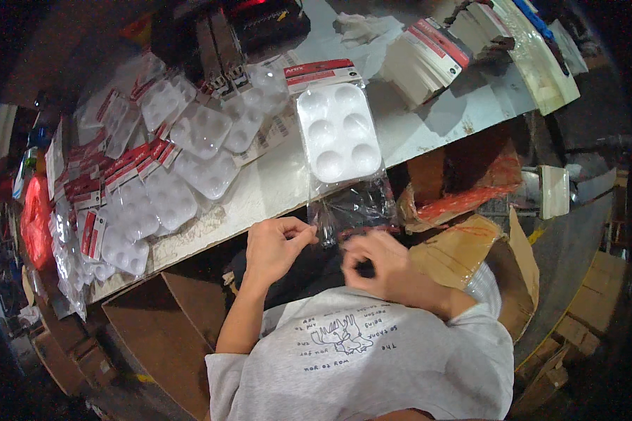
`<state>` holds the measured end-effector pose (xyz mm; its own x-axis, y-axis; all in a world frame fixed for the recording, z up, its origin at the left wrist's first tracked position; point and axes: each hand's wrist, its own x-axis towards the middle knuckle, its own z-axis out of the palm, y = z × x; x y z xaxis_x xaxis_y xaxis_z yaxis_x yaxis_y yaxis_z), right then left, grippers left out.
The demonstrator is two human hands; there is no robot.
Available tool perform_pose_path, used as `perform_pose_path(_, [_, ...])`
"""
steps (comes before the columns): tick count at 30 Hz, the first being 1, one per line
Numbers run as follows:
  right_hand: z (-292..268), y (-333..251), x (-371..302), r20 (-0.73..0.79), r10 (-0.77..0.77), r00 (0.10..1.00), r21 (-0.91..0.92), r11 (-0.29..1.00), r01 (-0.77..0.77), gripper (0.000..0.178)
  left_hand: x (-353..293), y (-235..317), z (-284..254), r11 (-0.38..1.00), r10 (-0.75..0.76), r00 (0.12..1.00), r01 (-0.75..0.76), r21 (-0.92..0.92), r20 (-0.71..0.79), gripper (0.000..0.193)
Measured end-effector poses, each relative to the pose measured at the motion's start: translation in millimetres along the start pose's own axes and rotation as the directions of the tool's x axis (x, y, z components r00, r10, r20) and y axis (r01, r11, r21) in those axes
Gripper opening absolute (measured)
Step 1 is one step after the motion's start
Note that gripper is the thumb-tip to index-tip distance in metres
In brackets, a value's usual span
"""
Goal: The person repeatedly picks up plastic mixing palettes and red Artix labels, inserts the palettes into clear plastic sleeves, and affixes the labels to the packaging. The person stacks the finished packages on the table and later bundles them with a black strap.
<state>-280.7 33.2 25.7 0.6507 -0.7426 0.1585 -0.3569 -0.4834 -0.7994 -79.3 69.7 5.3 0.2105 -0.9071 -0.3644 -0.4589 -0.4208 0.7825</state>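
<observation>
A white paint palette [338, 133] with several round wells lies at the table's front edge, inside a clear plastic bag [351, 210]. A red and white card [321, 69] sits at the far end of the palette. The near end of the bag hangs over the edge toward me. My left hand [275, 251] is closed in a pinch at the left corner of that hanging plastic. On the right, my right hand [383, 266] is slightly blurred, its fingers curled to the thumb beside the bag's near edge. What it pinches, if anything, cannot be made out.
Bagged palettes [137, 203] with red cards cover the table's left part. Card stacks [425, 59] stand at the far right of the white table [267, 193]. Open cardboard boxes [463, 168] sit below its edge on the right, and another box [168, 323] at lower left.
</observation>
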Motion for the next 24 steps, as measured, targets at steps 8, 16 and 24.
perform_pose_path(8, [-171.6, 227.5, -67.6, -0.079, 0.337, 0.938, -0.917, 0.344, -0.201, 0.026, -3.9, -10.8, -14.0, 0.963, 0.021, 0.993, 0.01, -0.269, 0.113, 0.017])
perform_pose_path(16, [-213.8, 282.1, -19.6, 0.398, 0.494, 0.773, -0.006, 0.844, -0.537, 0.025, -8.6, -12.2, -14.2, 0.302, 0.892, 0.449, -0.681, 0.667, 0.054, 0.04])
perform_pose_path(24, [-176.8, 189.9, -5.1, -0.285, 0.393, 0.874, -0.259, 0.847, -0.465, 0.015, 7.1, -22.0, -12.0, 0.216, 0.942, 0.331, -0.713, 0.667, 0.049, 0.021])
